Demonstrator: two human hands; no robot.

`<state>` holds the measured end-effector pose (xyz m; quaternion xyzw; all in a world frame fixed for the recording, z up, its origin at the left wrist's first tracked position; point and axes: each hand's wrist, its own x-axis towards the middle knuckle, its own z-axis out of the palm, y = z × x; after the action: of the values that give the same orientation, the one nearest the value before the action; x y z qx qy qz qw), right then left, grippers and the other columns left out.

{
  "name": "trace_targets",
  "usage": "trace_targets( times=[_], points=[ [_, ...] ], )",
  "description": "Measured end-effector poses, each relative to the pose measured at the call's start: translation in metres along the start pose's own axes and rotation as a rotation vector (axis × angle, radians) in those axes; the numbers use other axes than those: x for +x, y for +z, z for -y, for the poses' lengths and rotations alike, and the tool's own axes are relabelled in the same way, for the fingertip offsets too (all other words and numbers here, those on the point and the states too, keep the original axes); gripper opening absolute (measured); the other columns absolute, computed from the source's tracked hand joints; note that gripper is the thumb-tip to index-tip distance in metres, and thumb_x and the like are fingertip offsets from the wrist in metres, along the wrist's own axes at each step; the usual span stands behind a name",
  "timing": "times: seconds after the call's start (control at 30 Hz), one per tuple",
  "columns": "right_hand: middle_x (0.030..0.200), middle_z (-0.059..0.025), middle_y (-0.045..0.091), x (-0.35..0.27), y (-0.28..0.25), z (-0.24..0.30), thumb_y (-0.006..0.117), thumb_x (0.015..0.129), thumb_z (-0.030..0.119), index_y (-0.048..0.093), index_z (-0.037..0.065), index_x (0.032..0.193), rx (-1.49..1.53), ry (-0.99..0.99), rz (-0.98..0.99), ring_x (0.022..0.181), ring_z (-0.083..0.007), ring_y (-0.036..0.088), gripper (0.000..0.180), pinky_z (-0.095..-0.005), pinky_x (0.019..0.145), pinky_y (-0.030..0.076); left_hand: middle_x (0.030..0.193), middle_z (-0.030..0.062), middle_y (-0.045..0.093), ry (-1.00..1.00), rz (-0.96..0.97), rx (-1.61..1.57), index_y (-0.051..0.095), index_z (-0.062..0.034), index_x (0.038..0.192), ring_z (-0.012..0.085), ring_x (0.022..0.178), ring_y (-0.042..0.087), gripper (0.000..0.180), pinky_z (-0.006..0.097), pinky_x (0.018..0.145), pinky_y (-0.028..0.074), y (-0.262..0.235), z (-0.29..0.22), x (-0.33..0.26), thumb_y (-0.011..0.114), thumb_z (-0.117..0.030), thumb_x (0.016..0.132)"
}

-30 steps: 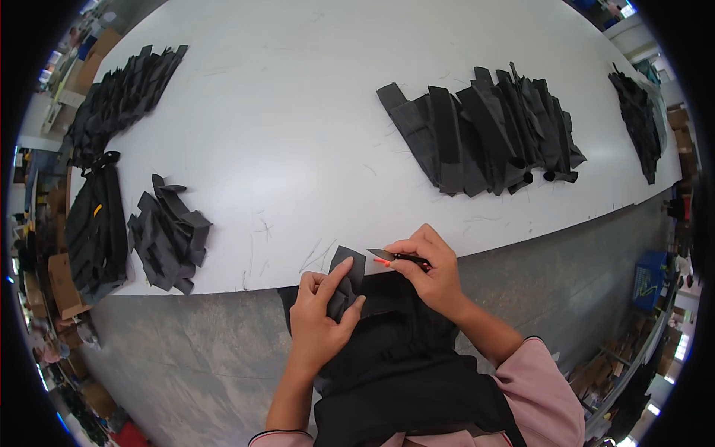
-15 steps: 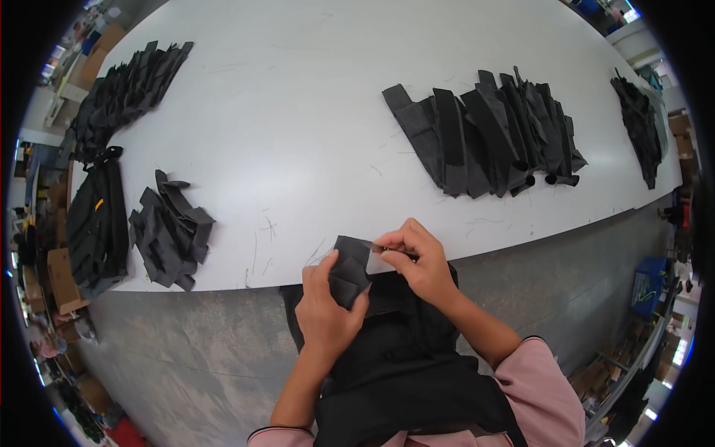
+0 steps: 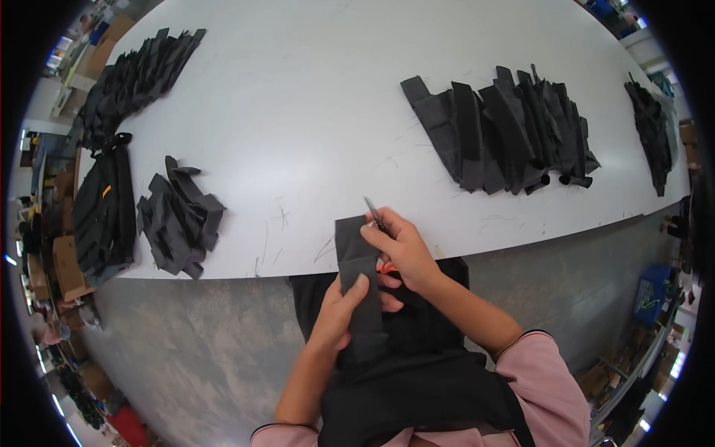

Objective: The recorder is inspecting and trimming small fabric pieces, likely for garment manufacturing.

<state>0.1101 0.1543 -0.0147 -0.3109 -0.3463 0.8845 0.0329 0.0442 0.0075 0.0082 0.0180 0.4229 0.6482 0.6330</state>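
Observation:
A dark grey fabric strip [image 3: 360,264] hangs lengthwise in front of me, its upper end over the table edge and its lower end against my black apron [image 3: 417,372]. My left hand [image 3: 335,309] is closed round its left side, thumb on top. My right hand [image 3: 402,249] holds a small pair of scissors [image 3: 377,216] with orange-red handles, blades pointing up past the strip's upper right corner. The right thumb and forefinger are at the strip's right edge near the top. Whether the blades are apart cannot be made out.
On the white table [image 3: 298,112] a spread row of dark fabric strips [image 3: 499,134] lies right of middle. A smaller heap of strips [image 3: 179,220] is at left, beside a black bag [image 3: 106,212]. More dark pieces [image 3: 138,89] lie far left, others [image 3: 652,138] far right. Loose threads dot the tabletop.
The strip, folded up in my left hand before, now hangs out straight. My left hand has moved lower along it. The scissors' blades and orange-red handles now show in my right hand.

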Motion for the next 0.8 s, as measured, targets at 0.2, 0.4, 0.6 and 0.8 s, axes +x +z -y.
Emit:
trace_targets(
  times=[0.2, 0.4, 0.6, 0.8],
  points=[
    [0.083, -0.0088, 0.056, -0.033, -0.01, 0.003, 0.066, 0.077, 0.003, 0.059, 0.004, 0.101, -1.009, -0.892, -0.269, 0.069, -0.0177, 0.057, 0.024, -0.0289, 0.057, 0.045, 0.1, 0.0171, 0.063, 0.018, -0.23, 0.032, 0.048, 0.006, 0.113, 0.023, 0.075, 0.066, 0.033, 0.032, 0.065, 0.055, 0.003, -0.005, 0.005, 0.045, -0.023, 0.097],
    [0.081, -0.0089, 0.053, -0.041, -0.012, 0.006, 0.067, 0.074, 0.002, 0.063, 0.004, 0.095, -1.117, -0.869, -0.216, 0.065, -0.0204, 0.056, 0.022, -0.0296, 0.054, 0.044, 0.104, 0.0182, 0.062, 0.027, -0.179, -0.021, 0.046, 0.0072, 0.117, 0.0257, 0.076, 0.066, 0.035, 0.035, 0.068, 0.056, 0.009, -0.009, 0.004, 0.046, -0.021, 0.097],
    [0.083, -0.0068, 0.05, -0.028, -0.013, -0.003, 0.063, 0.078, 0.001, 0.064, 0.001, 0.097, -0.748, -0.652, -0.122, 0.069, -0.0155, 0.055, 0.019, -0.0265, 0.062, 0.044, 0.104, 0.0171, 0.061, 0.056, -0.093, -0.145, 0.048, 0.0064, 0.115, 0.0253, 0.081, 0.065, 0.041, 0.035, 0.07, 0.056, 0.008, -0.009, 0.001, 0.051, -0.029, 0.095],
    [0.092, -0.0058, 0.049, -0.033, -0.01, -0.009, 0.058, 0.084, -0.001, 0.06, -0.003, 0.1, -0.528, -0.538, -0.059, 0.076, -0.0126, 0.058, 0.016, -0.0248, 0.072, 0.047, 0.094, 0.0099, 0.054, 0.005, -0.003, -0.389, 0.049, 0.0031, 0.108, 0.0194, 0.076, 0.06, 0.044, 0.033, 0.066, 0.057, 0.006, 0.002, 0.003, 0.057, -0.037, 0.091]
  ],
)
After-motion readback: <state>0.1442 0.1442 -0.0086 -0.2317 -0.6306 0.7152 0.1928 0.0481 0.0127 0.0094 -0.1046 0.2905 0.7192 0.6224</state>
